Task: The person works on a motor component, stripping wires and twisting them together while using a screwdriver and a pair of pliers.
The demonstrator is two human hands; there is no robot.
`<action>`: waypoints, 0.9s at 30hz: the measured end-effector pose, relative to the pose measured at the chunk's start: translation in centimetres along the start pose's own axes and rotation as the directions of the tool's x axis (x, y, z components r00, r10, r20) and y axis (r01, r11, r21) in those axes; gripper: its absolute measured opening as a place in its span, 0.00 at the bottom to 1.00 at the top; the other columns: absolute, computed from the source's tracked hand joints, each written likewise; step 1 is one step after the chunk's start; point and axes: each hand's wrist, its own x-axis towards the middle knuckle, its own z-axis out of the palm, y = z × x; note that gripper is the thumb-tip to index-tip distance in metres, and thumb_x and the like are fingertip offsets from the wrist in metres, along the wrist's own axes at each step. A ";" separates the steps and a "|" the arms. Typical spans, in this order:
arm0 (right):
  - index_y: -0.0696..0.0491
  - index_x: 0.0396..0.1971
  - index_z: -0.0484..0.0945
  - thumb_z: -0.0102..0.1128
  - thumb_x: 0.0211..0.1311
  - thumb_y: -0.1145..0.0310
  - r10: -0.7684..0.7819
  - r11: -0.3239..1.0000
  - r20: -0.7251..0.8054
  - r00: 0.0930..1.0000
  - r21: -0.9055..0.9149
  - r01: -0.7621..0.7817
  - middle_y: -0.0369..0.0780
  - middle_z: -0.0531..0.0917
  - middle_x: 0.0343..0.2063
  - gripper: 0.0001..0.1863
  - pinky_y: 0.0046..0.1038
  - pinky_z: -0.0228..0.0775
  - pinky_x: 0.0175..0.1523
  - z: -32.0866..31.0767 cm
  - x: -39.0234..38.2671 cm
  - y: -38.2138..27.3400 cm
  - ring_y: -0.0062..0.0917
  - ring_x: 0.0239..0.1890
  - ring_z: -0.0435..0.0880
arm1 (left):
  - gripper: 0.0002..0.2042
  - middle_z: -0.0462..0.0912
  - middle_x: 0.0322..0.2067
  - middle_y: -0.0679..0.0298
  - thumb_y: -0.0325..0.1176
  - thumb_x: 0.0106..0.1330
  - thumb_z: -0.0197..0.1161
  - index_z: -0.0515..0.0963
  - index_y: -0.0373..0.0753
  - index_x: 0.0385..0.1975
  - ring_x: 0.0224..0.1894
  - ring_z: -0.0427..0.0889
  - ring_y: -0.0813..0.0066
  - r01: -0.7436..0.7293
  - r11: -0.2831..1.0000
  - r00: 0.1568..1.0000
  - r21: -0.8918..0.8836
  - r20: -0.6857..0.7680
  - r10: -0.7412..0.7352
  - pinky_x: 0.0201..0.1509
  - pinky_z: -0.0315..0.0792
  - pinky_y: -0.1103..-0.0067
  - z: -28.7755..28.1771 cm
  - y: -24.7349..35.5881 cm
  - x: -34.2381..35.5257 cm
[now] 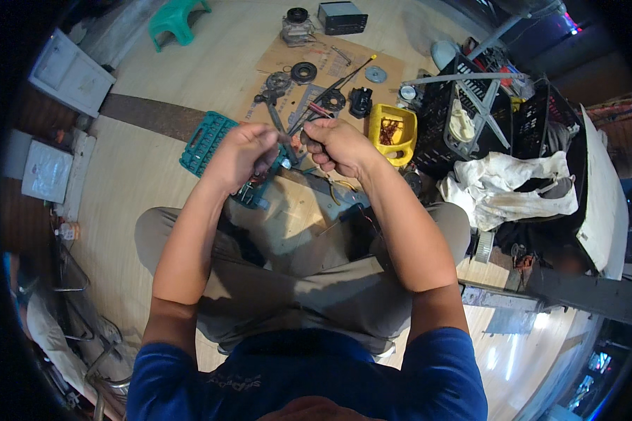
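Observation:
Just left of centre, my left hand (247, 156) has its fingers curled together and is slightly blurred; whatever it holds is too small to make out. Close on its right, my right hand (334, 147) pinches a small object that I cannot make out. Beneath both hands lie tools and parts, with the teal socket case (196, 146) to the left and yellow-handled pliers (338, 187) below. Behind them on cardboard (379, 59) are a dark ring part (303, 71), a black housing (359, 103) and long rods (330, 91).
A yellow container (392, 119) and black crates (481, 102) stand at right, with white cloth (512, 175) heaped below. Farther back are a green stool (174, 21), a compressor-like metal part (297, 29) and a dark boxy unit (342, 19). A white door panel (69, 74) is at left.

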 end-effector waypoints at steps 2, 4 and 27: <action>0.51 0.30 0.71 0.50 0.69 0.61 -0.012 1.000 -0.013 1.000 -0.007 0.011 0.31 0.69 0.19 0.10 0.20 0.54 0.18 0.4 -0.6 -0.4 0.16 0.15 0.64 | 0.10 0.76 0.21 0.70 0.32 0.70 0.50 0.79 0.35 0.34 0.18 0.69 0.84 0.056 0.900 0.998 0.433 -0.026 -0.050 0.22 0.63 0.85 0.6 -0.5 0.1; 0.50 0.30 0.72 0.49 0.69 0.62 -0.032 0.999 -0.009 0.999 -0.026 0.032 0.31 0.69 0.18 0.10 0.19 0.53 0.17 0.6 -1.1 -0.5 0.15 0.15 0.65 | 0.10 0.76 0.21 0.69 0.32 0.70 0.50 0.79 0.34 0.35 0.19 0.70 0.84 0.015 0.897 0.998 0.442 -0.065 0.015 0.24 0.65 0.85 1.4 -1.4 0.3; 0.49 0.32 0.75 0.53 0.67 0.60 0.062 0.975 0.190 0.980 -0.219 -0.019 0.27 0.66 0.15 0.10 0.14 0.45 0.16 0.8 0.3 1.6 0.10 0.14 0.60 | 0.13 0.69 0.20 0.71 0.34 0.71 0.50 0.73 0.30 0.45 0.17 0.64 0.85 -0.162 0.743 0.986 -0.650 -0.067 0.156 0.24 0.59 0.86 -0.9 -0.2 0.8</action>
